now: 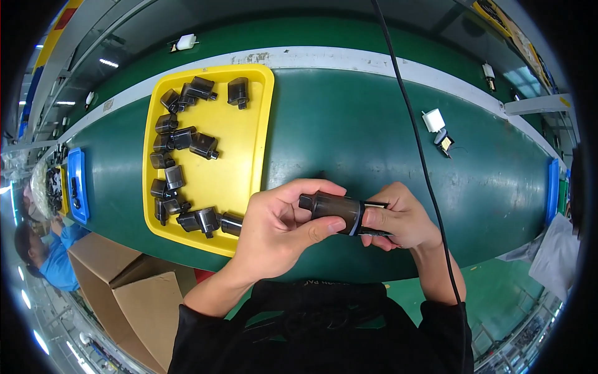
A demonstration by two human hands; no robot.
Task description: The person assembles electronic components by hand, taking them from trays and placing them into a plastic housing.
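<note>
In front of my body, my left hand (268, 237) is closed around a smoky translucent plastic housing (334, 206) with a short stub at its left end. The housing lies sideways, its wider end toward the right. At that end my right hand (403, 219) pinches a black piece (377, 204) that meets a pale band on the housing. Fingers cover most of the black piece, so how far it sits inside cannot be seen. Left of my hands, a yellow tray (266, 124) holds several similar dark housings (204, 145), one partly behind my left hand.
A black cable (418, 134) hangs across the view, passing near my right forearm. Farther right on the green table lies a white block with a dark part (433, 120). Blue trays (77, 186) sit at both ends. An open cardboard box (103, 258) stands lower left, near a person in blue.
</note>
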